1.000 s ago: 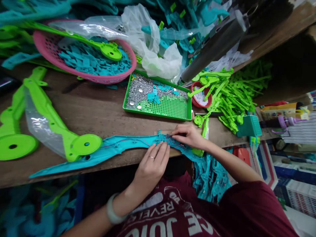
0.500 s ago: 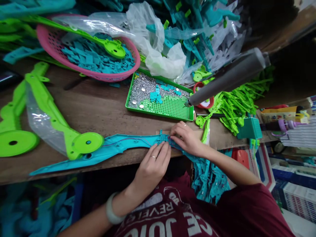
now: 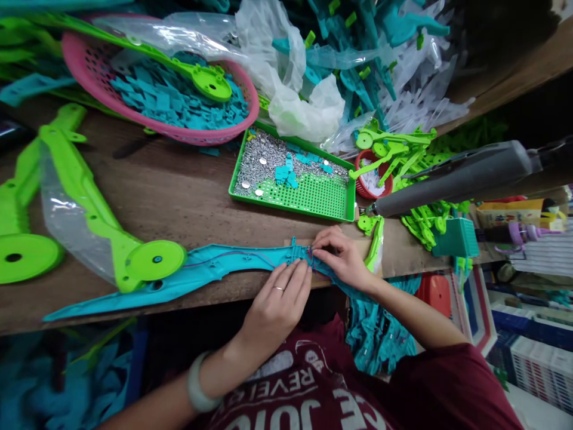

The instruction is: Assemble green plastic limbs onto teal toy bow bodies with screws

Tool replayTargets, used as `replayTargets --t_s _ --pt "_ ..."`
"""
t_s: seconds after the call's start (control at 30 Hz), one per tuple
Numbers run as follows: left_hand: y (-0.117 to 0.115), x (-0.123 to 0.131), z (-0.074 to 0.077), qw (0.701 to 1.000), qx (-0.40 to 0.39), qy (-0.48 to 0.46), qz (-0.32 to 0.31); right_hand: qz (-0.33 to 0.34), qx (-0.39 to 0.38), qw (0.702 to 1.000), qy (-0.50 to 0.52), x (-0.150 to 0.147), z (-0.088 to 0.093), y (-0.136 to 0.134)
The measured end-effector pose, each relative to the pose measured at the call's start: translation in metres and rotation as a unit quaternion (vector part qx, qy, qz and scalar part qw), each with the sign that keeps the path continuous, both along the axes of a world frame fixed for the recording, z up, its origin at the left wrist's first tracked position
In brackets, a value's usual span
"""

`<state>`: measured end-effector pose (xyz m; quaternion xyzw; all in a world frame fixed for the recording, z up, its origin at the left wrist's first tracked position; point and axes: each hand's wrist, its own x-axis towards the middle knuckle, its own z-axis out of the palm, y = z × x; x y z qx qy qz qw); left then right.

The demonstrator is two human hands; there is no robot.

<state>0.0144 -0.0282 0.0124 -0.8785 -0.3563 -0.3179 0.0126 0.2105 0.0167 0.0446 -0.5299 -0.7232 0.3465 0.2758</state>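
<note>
The long teal plastic shell [image 3: 215, 272] is lying along the near edge of the wooden bench [image 3: 188, 203]; the left hand [image 3: 277, 301] is pressing flat on it with fingers extended, grasping nothing; the right hand [image 3: 340, 257], at its two o'clock, is pinching the thin wires at the shell's middle; the green tray [image 3: 313, 203] of screws is sitting at twelve o'clock from the hands.

The left hand [image 3: 276, 300] lies flat, palm down, fingers straight and together (a ring on one), while the right hand [image 3: 341, 258] curls its fingertips into a pinch just beside it.
</note>
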Motion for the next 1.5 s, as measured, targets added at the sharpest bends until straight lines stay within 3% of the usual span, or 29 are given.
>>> replayTargets --t_s 0.27,0.57,0.7,0.87,1.0,1.1,1.23,1.4,1.5 --pt "0.000 0.000 -0.001 1.000 0.003 0.008 0.002 -0.011 -0.014 0.999 0.031 0.003 -0.003 0.002" --pt "0.001 0.000 0.003 1.000 -0.010 0.005 0.017 0.093 0.097 0.976 -0.171 0.003 -0.003 -0.003" --pt "0.002 -0.001 0.004 1.000 -0.005 0.014 0.000 0.111 0.056 0.976 -0.181 0.005 -0.003 0.004" --pt "0.004 -0.004 0.002 0.998 0.016 0.058 -0.031 0.110 -0.025 0.990 -0.083 0.018 0.019 0.009" --pt "0.006 -0.006 0.005 0.995 0.024 0.082 -0.047 0.143 0.077 0.968 -0.193 0.015 0.040 -0.013" --pt "0.007 -0.008 0.007 0.993 0.034 0.098 -0.057 0.195 0.166 0.930 -0.264 0.007 0.033 -0.021" --pt "0.008 -0.012 0.002 0.993 0.019 0.104 -0.055 0.241 0.205 0.903 -0.290 0.009 0.006 -0.012" --pt "0.011 -0.019 -0.010 0.992 -0.017 0.066 -0.103 0.244 0.204 0.901 -0.296 0.026 -0.001 -0.005" --pt "0.017 -0.019 -0.006 0.989 -0.032 0.087 -0.120 0.246 0.193 0.908 -0.278 0.032 0.004 -0.007"
